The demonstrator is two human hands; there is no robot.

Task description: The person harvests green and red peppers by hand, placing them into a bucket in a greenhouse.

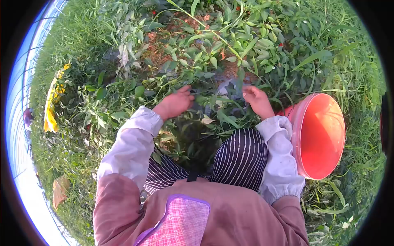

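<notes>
My left hand (176,103) is among the leaves in front of me, fingers loosely bent and a little apart, slightly blurred. Across from it, my right hand (258,101) has half-curled fingers pointing left, and I see nothing held in them. Between the hands are green pepper plants (219,104) with drooping leaves, and a patch of pale plastic film (230,88) shows on the ground. Close to my right wrist, an orange-red bucket (320,137) leans on its side, its mouth facing right; no contents show inside.
Small red peppers (280,45) dot the foliage ahead. Bare reddish soil (158,47) shows between plants. A yellow plastic strip (51,104) lies at the left, with a brown scrap (60,191) nearer me. Tall grass (361,78) grows on the right. Greenhouse film (18,135) curves along the left edge.
</notes>
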